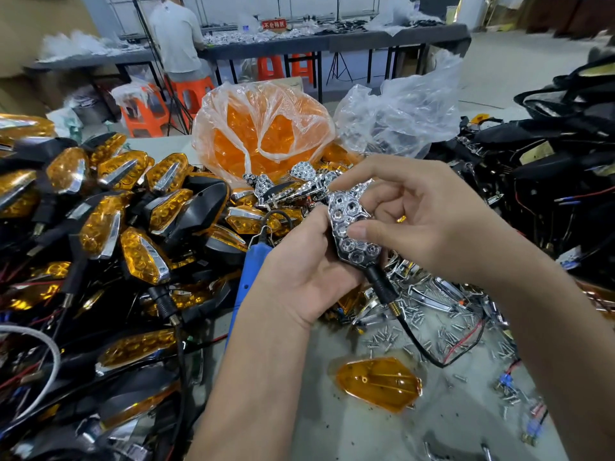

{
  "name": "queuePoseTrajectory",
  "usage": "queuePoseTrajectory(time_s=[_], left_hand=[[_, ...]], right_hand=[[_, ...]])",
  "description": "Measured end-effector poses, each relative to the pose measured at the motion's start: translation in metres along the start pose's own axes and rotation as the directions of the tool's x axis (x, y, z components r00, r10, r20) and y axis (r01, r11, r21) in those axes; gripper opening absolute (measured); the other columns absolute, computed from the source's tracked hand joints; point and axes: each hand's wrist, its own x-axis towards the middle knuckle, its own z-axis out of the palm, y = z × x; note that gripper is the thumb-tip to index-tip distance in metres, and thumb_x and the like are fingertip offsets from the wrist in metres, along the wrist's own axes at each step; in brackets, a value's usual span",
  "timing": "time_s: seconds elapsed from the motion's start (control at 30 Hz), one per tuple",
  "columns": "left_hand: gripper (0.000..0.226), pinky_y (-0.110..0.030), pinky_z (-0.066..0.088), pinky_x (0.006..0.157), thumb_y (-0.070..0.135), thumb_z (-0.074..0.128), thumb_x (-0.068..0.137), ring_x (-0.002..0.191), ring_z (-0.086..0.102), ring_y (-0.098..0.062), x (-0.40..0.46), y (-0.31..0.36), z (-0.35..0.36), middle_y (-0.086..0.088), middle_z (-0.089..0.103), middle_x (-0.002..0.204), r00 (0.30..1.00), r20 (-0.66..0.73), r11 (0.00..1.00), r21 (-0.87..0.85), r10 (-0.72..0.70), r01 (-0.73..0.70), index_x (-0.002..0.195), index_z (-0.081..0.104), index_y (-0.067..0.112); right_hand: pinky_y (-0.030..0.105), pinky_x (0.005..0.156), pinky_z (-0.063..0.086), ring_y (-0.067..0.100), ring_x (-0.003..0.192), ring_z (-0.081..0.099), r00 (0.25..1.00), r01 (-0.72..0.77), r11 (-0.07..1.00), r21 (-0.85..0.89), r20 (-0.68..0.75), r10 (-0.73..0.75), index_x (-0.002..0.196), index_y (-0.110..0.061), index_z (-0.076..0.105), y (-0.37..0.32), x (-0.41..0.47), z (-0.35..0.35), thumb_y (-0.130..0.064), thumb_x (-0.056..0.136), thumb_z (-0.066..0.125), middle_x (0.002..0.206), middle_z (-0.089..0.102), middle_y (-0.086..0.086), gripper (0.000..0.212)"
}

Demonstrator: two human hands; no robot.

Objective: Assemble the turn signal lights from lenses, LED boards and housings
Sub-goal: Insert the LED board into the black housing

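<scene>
Clutter crowds the grey table (332,424) on every side of the two hands. The left hand (299,277) grips a half-built turn signal (352,232) from below, its black stalk and thin cable trailing down toward the screws (412,322) scattered on the table. The right hand (416,221) has its fingers curled over the chrome honeycomb reflector on the signal's face, the thumb pressing flat on it; a small amber bit shows between the fingers, too small to identify. A loose amber lens (379,384) lies on the table just below the hands, apart from them. To the left, a big heap of finished lights (109,211) with amber lenses and black housings spills right up to the left forearm. A blue tool (248,274) lies partly hidden behind the left wrist. Behind the hands sit spare chrome reflectors (289,186), then a clear bag of orange lenses (263,134) and a second, crumpled clear bag (399,118). Black wired housings (539,181) pile up on the right. Farther back a person (176,38) sits on an orange stool at another table.
</scene>
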Motion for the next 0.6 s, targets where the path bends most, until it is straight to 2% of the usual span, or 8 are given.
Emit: queuePoseTrajectory(time_s=[0.07,0.17,0.23,0.3,0.37,0.5,0.6], left_hand=[[0.030,-0.034,0.048,0.085,0.028,0.041,0.110,0.090,0.062,-0.020,-0.0005,0.0004,-0.0010,-0.012,0.067,0.108,1.000,0.007,1.000,0.010,0.000,0.000,0.119,0.063,0.010],[0.027,-0.032,0.047,0.080,0.025,0.040,0.109,0.084,0.060,-0.017,-0.0013,0.0001,-0.0022,-0.009,0.064,0.101,1.000,0.030,0.999,0.049,0.010,-0.011,0.117,0.060,0.010],[0.025,-0.034,0.046,0.081,0.023,0.041,0.108,0.084,0.059,-0.018,-0.0012,0.0004,-0.0046,-0.009,0.062,0.100,0.999,0.032,0.998,0.052,0.017,-0.018,0.116,0.061,0.010],[0.019,-0.038,0.045,0.084,0.018,0.048,0.101,0.084,0.058,-0.021,-0.0014,0.0019,-0.0068,-0.010,0.063,0.096,0.998,0.055,0.999,0.039,0.024,-0.026,0.101,0.066,0.010],[0.013,-0.040,0.045,0.088,0.014,0.054,0.089,0.087,0.057,-0.023,-0.0032,0.0040,-0.0074,-0.012,0.062,0.096,0.996,0.087,0.999,0.020,0.035,-0.037,0.094,0.065,0.010],[0.016,-0.038,0.051,0.089,0.010,0.051,0.093,0.093,0.062,-0.024,-0.0024,0.0046,-0.0070,-0.014,0.063,0.103,0.993,0.109,0.999,-0.031,0.041,-0.037,0.099,0.066,0.005],[0.027,-0.039,0.054,0.092,0.012,0.053,0.093,0.093,0.066,-0.025,0.0001,0.0027,-0.0074,-0.015,0.069,0.096,0.991,0.096,0.991,-0.105,0.093,-0.083,0.084,0.076,0.003]], right_hand=[[0.031,0.051,0.035,0.014,0.052,0.036,1.000,-0.007,1.000,0.010,0.002,0.007,0.119,-0.030,0.069,0.0010,0.0002,0.0012,-0.017,0.086,0.080,0.071,0.046,-0.004,0.037],[0.026,0.052,0.036,0.013,0.052,0.037,0.999,-0.029,1.000,0.005,0.020,0.029,0.119,-0.031,0.069,0.0039,-0.0004,0.0044,-0.018,0.086,0.080,0.073,0.049,-0.004,0.037],[0.022,0.052,0.037,0.011,0.051,0.039,0.999,-0.038,0.999,-0.005,0.023,0.038,0.119,-0.033,0.068,0.0055,-0.0008,0.0052,-0.017,0.086,0.080,0.079,0.053,-0.004,0.038],[0.020,0.052,0.040,0.006,0.050,0.040,0.999,-0.039,0.999,-0.033,0.003,0.039,0.119,-0.037,0.068,0.0066,-0.0003,0.0057,-0.015,0.088,0.080,0.093,0.056,-0.005,0.040],[0.023,0.055,0.044,0.007,0.051,0.041,0.999,-0.038,0.997,-0.063,-0.019,0.037,0.121,-0.040,0.068,0.0062,0.0007,0.0067,-0.015,0.089,0.081,0.103,0.055,-0.004,0.042],[0.030,0.059,0.048,0.014,0.055,0.042,0.999,-0.039,0.985,-0.169,-0.028,0.035,0.123,-0.048,0.067,0.0038,0.0018,0.0067,-0.031,0.087,0.076,0.102,0.052,-0.006,0.041],[0.018,0.064,0.045,0.011,0.063,0.047,0.998,-0.051,0.987,-0.154,-0.055,0.043,0.128,-0.052,0.064,0.0053,0.0010,0.0066,-0.034,0.086,0.076,0.099,0.051,-0.006,0.047]])
